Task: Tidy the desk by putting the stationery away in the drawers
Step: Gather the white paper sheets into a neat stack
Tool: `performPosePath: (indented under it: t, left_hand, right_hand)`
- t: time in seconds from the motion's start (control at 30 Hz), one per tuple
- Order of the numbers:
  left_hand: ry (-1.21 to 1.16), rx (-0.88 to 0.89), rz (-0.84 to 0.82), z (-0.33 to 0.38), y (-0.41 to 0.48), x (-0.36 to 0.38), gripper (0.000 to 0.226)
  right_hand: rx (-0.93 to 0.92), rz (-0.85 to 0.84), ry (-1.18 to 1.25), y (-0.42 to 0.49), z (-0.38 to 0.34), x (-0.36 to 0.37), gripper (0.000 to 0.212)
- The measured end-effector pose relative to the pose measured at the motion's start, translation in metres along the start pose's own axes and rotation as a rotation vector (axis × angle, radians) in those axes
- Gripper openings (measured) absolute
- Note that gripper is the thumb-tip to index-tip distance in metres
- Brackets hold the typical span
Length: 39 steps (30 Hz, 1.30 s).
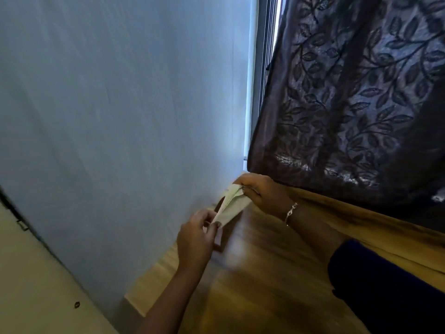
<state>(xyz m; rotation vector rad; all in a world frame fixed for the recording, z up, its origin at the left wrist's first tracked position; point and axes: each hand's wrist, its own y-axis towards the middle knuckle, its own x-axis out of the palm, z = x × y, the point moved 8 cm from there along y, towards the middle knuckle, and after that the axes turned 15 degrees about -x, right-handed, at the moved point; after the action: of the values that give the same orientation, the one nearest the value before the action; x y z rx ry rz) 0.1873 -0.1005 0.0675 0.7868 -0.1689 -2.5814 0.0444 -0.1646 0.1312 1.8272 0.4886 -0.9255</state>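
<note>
1. Wall (120,104), pale blue, fills the left and centre of the frame.
2. Dark leaf-patterned curtain (349,92) hangs upper right, its hem just above the right hand (262,192).
3. Wooden counter (252,273) shows bare surface lower centre, its edge meeting the wall.
4. Right hand pinches the upper end of a folded pale paper (232,206); the left hand (195,237) pinches its lower end, close to the wall.

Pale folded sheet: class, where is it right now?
In the head view, below centre, the pale folded sheet is pinched between the left hand and right hand above the wooden desk, beside the wall, below the dark curtain.
</note>
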Motion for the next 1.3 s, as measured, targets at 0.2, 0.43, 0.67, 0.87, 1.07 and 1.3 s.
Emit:
performPosePath:
  t: [0.2, 0.43, 0.67, 0.87, 1.07, 1.3]
  left_hand:
    - [0.058, -0.044, 0.010, -0.025, 0.030, 0.007, 0.002]
    - [0.088, -0.082, -0.097, -0.052, 0.034, 0.039, 0.005]
    - [0.110, -0.078, -0.036, -0.060, 0.034, 0.046, 0.023]
    - [0.297, -0.219, -0.265, -0.071, 0.031, 0.076, 0.100]
    - [0.192, -0.185, -0.272, -0.070, 0.030, 0.080, 0.068]
    - [0.080, 0.054, -0.398, -0.051, 0.031, 0.088, 0.061]
  right_hand:
    - [0.042, -0.130, 0.019, 0.038, 0.031, 0.041, 0.026]
    - [0.182, -0.216, 0.058, 0.023, 0.066, 0.072, 0.025]
    - [0.260, -0.295, 0.061, 0.012, 0.080, 0.088, 0.025]
    - [0.340, -0.257, 0.130, 0.007, 0.086, 0.083, 0.051]
    - [0.262, -0.596, 0.014, 0.001, 0.077, 0.106, 0.077]
    - [0.348, -0.597, -0.035, -0.035, 0.070, 0.082, 0.051]
